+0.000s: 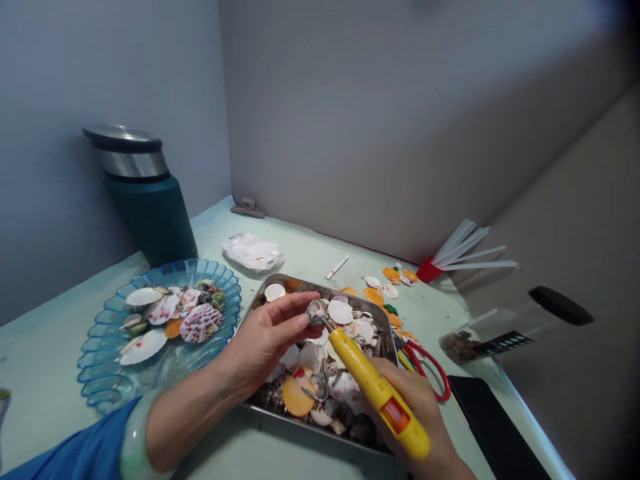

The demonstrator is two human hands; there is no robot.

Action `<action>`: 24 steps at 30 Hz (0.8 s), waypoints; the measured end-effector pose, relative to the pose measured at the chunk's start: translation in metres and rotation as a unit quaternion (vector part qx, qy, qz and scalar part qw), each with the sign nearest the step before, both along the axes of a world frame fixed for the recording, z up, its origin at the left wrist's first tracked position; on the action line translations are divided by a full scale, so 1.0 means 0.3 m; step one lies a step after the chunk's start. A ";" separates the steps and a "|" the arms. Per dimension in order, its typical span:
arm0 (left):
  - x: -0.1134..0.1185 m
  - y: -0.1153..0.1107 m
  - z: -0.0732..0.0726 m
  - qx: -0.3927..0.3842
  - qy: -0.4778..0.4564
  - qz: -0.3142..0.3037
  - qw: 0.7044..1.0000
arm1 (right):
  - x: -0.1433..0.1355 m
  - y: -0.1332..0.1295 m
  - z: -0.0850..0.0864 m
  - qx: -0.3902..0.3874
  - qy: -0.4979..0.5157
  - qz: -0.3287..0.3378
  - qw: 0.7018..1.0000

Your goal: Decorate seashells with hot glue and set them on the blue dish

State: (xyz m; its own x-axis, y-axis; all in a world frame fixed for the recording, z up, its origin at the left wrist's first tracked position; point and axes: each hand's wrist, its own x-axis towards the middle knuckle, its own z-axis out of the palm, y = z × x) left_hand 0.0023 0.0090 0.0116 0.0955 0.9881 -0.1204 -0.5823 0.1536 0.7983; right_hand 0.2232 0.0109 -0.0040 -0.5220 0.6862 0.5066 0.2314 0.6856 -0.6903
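Observation:
My left hand (273, 333) pinches a small grey shell (316, 312) above a metal tray (280, 417). My right hand (413, 407) is wrapped round the handle of a yellow tool (367, 373) with a red switch. The tool's thin metal tip meets the shell or lies just beside it. Below both hands, the tray holds many shells, among them an orange scallop shell (299, 395) with a red spot and a white shell (341, 312). A curved metal piece (320, 387) lies among them.
Left stands a blue scalloped plate (95, 360) of shells, with a dark bottle (157, 213) behind. A plastic bag (253, 252) lies behind the tray. At right are red-handled scissors (437, 370), a black phone (495, 427), a clear jar (460, 345) and a red cup (427, 269) of white sticks.

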 end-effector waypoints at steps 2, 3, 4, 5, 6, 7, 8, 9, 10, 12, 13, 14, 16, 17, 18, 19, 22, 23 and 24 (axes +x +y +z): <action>0.002 0.000 0.000 0.007 0.008 0.006 1.000 | -0.002 0.001 0.002 0.003 -0.003 0.002 1.000; 0.003 0.001 0.001 0.011 0.010 0.009 1.000 | -0.002 0.001 0.001 0.005 -0.005 0.002 1.000; 0.004 0.001 0.003 0.014 0.011 0.013 1.000 | -0.001 0.001 -0.001 0.007 -0.006 0.000 1.000; 0.005 0.001 0.005 0.017 0.010 0.017 1.000 | 0.000 0.001 -0.003 0.009 -0.007 -0.002 1.000; 0.006 0.001 0.007 0.019 0.009 0.018 1.000 | 0.002 0.001 -0.006 0.009 -0.009 -0.003 1.000; 0.007 0.000 0.008 0.021 0.009 0.016 1.000 | 0.005 0.000 -0.008 0.009 -0.011 -0.006 1.000; 0.007 0.000 0.010 0.023 0.009 0.012 1.000 | 0.007 -0.001 -0.010 0.007 -0.014 -0.008 1.000; 0.008 -0.001 0.010 0.023 0.009 0.009 1.000 | 0.009 -0.002 -0.011 0.004 -0.017 -0.010 1.000; 0.007 -0.002 0.011 0.023 0.010 0.007 1.000 | 0.010 -0.003 -0.011 0.001 -0.021 -0.012 1.000; 0.007 -0.003 0.010 0.022 0.012 0.004 1.000 | 0.010 -0.004 -0.008 0.001 -0.022 -0.013 1.000; 0.006 -0.003 0.009 0.023 0.013 0.004 1.000 | 0.008 -0.004 -0.006 0.001 -0.022 -0.011 1.000; 0.006 -0.003 0.008 0.025 0.014 0.004 1.000 | 0.006 -0.003 -0.004 0.003 -0.020 -0.009 1.000; 0.005 -0.002 0.007 0.029 0.015 0.004 0.999 | 0.000 -0.002 0.000 0.008 -0.014 -0.005 1.000; 0.005 -0.002 0.006 0.030 0.016 0.004 0.999 | -0.002 -0.001 0.001 0.010 -0.010 -0.004 1.000; 0.005 -0.002 0.004 0.029 0.016 0.005 0.999 | -0.004 0.000 0.002 0.011 -0.006 -0.004 1.000; 0.005 -0.002 0.003 0.028 0.015 0.006 0.999 | -0.005 0.001 0.001 0.012 -0.002 -0.004 1.000; 0.005 -0.003 -0.002 0.026 0.013 0.006 1.000 | -0.003 0.000 -0.001 0.001 -0.002 -0.003 1.000; 0.005 -0.004 -0.004 0.026 0.013 0.006 1.000 | -0.001 -0.001 -0.002 -0.003 -0.002 -0.002 1.000; 0.005 -0.004 -0.005 0.026 0.013 0.005 1.000 | 0.001 -0.001 -0.003 -0.007 -0.004 -0.002 1.000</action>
